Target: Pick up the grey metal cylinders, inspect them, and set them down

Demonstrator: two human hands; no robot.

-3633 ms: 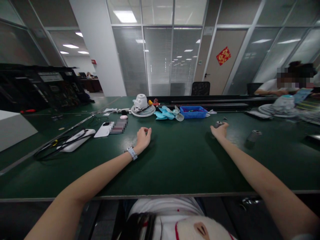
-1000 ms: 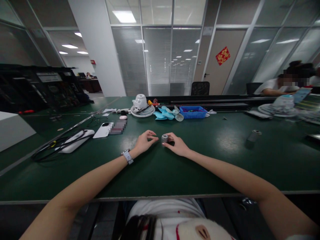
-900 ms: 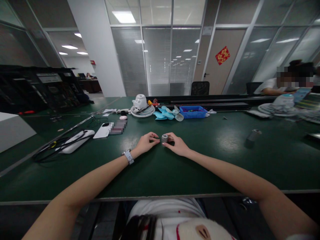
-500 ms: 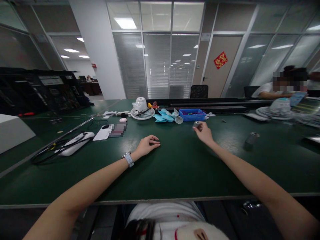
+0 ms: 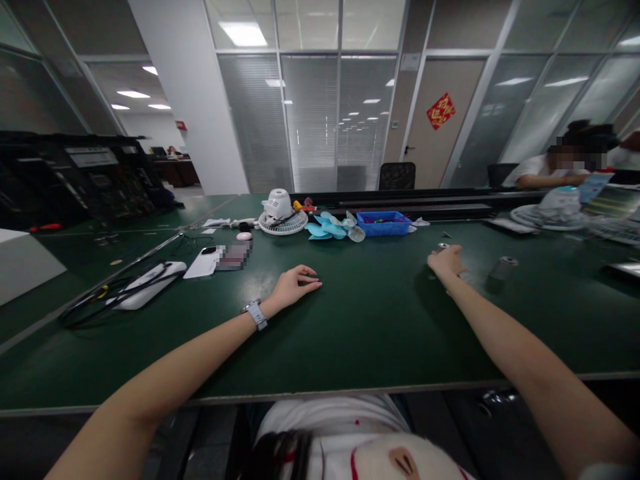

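Note:
My left hand (image 5: 294, 285) rests on the green tabletop (image 5: 320, 347), fingers loosely spread, with nothing in them. Farther right, my right hand (image 5: 447, 262) is closed on a small grey cylinder (image 5: 442, 247). Only its top shows; my fingers cover the rest. A similar grey cylinder (image 5: 505, 268) with a hole in its end stands to the right of that hand. Just beyond the hand lies a tiny thin piece (image 5: 447, 234), too small to name.
Along the back sit a white fan part (image 5: 278, 203), light-blue fan blades (image 5: 327, 227) and a blue tray (image 5: 384, 224). At left lie a phone (image 5: 203, 261), a white device with black cables (image 5: 150, 287) and a white box (image 5: 27, 270). A co-worker (image 5: 540, 167) sits at far right.
My right hand has moved right with the grey cylinder, from in front of the blue tray toward the other cylinder. My left hand has stayed in nearly the same place.

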